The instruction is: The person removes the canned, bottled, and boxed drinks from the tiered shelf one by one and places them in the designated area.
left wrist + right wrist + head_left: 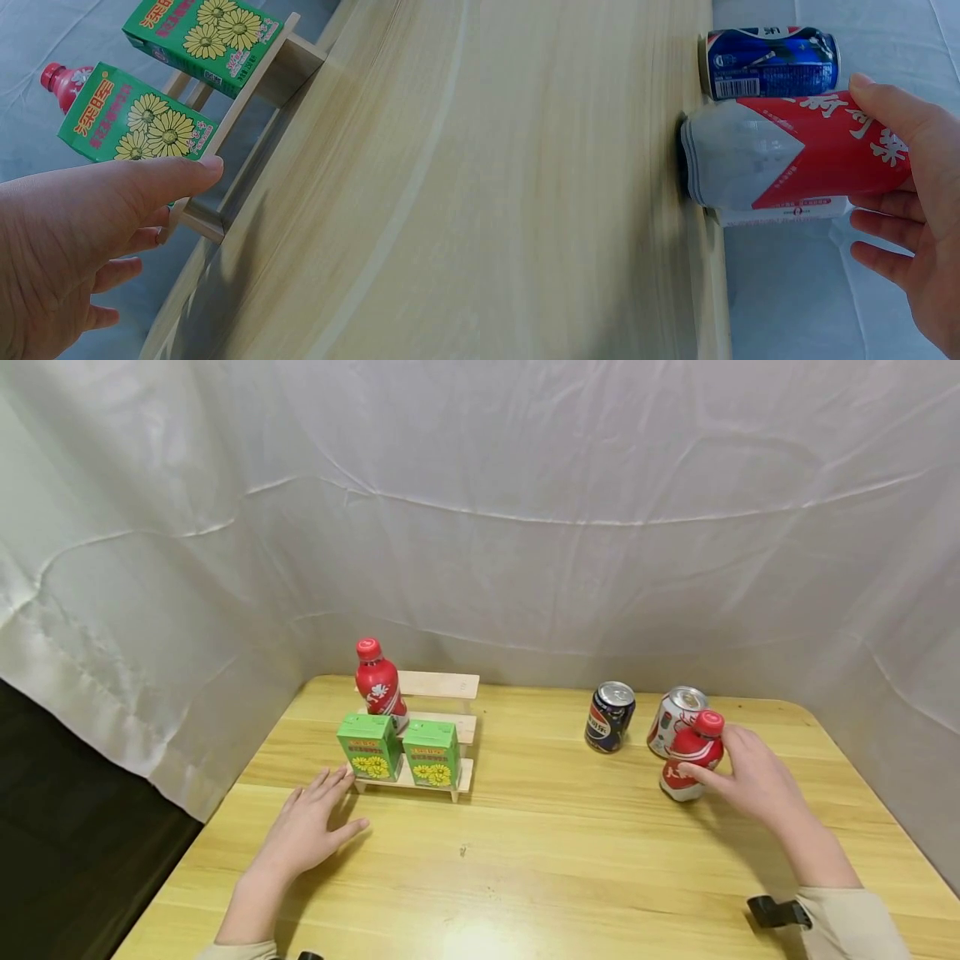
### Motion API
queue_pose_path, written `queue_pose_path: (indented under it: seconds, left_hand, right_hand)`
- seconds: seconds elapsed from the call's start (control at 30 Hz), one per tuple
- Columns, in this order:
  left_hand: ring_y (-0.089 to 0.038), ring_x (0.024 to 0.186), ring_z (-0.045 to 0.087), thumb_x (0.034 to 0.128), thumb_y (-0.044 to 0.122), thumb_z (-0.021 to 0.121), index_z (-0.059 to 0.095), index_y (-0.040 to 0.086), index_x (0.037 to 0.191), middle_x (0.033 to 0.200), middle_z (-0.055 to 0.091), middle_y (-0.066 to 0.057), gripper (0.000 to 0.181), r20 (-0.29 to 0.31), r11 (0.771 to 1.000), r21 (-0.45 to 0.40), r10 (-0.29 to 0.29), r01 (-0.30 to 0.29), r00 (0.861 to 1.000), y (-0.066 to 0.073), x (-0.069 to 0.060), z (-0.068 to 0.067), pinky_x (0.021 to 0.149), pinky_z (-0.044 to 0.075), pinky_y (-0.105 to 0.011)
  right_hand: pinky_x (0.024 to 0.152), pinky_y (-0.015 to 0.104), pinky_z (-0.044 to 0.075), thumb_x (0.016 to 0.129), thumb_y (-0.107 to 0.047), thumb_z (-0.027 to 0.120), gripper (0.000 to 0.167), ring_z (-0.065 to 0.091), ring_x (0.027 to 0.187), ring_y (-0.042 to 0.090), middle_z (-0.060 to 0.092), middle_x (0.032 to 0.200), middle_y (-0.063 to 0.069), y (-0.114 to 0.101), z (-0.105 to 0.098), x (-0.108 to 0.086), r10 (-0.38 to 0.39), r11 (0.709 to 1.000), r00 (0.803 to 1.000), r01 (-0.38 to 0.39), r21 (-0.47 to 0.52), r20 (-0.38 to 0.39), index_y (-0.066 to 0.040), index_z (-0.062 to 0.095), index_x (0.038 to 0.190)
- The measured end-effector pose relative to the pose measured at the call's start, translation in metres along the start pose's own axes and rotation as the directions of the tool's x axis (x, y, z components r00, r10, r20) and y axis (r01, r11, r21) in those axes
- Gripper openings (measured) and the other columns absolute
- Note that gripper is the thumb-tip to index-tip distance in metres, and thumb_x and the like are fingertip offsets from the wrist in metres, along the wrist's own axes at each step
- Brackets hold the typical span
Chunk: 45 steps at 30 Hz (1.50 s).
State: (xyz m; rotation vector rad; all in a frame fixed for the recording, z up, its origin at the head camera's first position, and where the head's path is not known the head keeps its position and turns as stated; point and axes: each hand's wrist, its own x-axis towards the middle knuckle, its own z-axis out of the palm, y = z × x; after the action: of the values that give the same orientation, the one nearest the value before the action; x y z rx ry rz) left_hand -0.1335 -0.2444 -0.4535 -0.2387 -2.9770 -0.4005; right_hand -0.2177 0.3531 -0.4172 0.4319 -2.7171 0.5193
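Note:
My right hand (761,777) grips a red-capped plastic bottle (780,154) with a red and white label, thumb on one side and fingers on the other. The bottle leans slightly, its base at or just over the tabletop; I cannot tell whether it touches. Right behind it stands a white and red can (667,727), partly hidden. My left hand (303,831) has its fingers extended beside the left front corner of a small wooden tiered rack (438,685). On the rack's front step stand two green drink cartons (369,747), and a similar red bottle (378,685) stands behind them.
A dark blue cola can (610,718) stands left of the white can on the wooden table (525,860). Pale grey cloth (562,527) hangs behind and beside the table. A dark area (67,843) lies past the left edge.

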Motion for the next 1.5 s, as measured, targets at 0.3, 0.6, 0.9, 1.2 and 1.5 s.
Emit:
queue_pose_path:
  seconds: [0.3, 0.6, 0.9, 1.2, 1.5]
  left_hand:
    - [-0.041, 0.144, 0.032, 0.087, 0.053, 0.065, 0.042, 0.008, 0.147, 0.155, 0.039, -0.015, 0.079, -0.005, 1.0, 0.015, 0.004, -0.004, 1.0, -0.002, 0.001, 0.002, 0.114, 0.023, -0.068]
    - [-0.042, 0.144, 0.032, 0.0871, 0.053, 0.065, 0.042, 0.007, 0.147, 0.155, 0.039, -0.015, 0.079, -0.005, 1.0, 0.014, 0.005, -0.005, 1.0, -0.003, 0.001, 0.003, 0.114, 0.023, -0.069]
    - [-0.042, 0.144, 0.031, 0.0874, 0.053, 0.065, 0.042, 0.007, 0.148, 0.155, 0.038, -0.015, 0.079, 0.005, 1.0, 0.008, 0.004, -0.004, 1.0, -0.003, 0.002, 0.002, 0.114, 0.022, -0.069]
    - [-0.041, 0.144, 0.031, 0.0877, 0.053, 0.064, 0.041, 0.008, 0.148, 0.155, 0.038, -0.015, 0.079, 0.006, 1.0, 0.009, 0.003, -0.003, 1.0, -0.003, 0.0, 0.002, 0.114, 0.022, -0.069]
    - [-0.041, 0.144, 0.031, 0.0878, 0.052, 0.065, 0.04, 0.008, 0.148, 0.155, 0.038, -0.015, 0.079, 0.009, 1.0, 0.01, 0.006, -0.006, 1.0, -0.002, 0.0, 0.002, 0.114, 0.022, -0.069]
  right_hand:
    - [0.081, 0.065, 0.046, 0.079, -0.044, 0.078, 0.064, 0.055, 0.102, 0.045, 0.06, 0.111, 0.029, 0.005, -0.003, -0.002, 0.012, 1.0, 1.0, -0.012, 0.009, 0.018, -0.001, 0.052, 0.119]
    - [0.082, 0.064, 0.047, 0.078, -0.045, 0.078, 0.065, 0.057, 0.101, 0.046, 0.061, 0.11, 0.029, 0.008, -0.007, -0.003, -0.021, 0.998, 1.0, 0.021, -0.054, 0.003, 0.002, 0.056, 0.117]
    - [0.089, 0.068, 0.043, 0.076, -0.045, 0.08, 0.08, 0.052, 0.111, 0.051, 0.056, 0.125, 0.033, 0.003, -0.022, -0.004, -0.042, 0.989, 0.996, 0.031, -0.144, -0.073, 0.005, 0.051, 0.132]
    - [0.088, 0.06, 0.047, 0.07, -0.037, 0.082, 0.074, 0.054, 0.109, 0.044, 0.06, 0.118, 0.026, -0.006, -0.029, -0.004, -0.136, 0.975, 0.958, 0.083, -0.208, -0.253, -0.003, 0.056, 0.13]
    - [0.088, 0.06, 0.05, 0.092, -0.073, 0.034, 0.085, 0.059, 0.103, 0.045, 0.064, 0.112, 0.027, -0.028, -0.027, -0.001, -0.3, 0.944, 0.869, 0.212, -0.251, -0.393, 0.002, 0.063, 0.119]
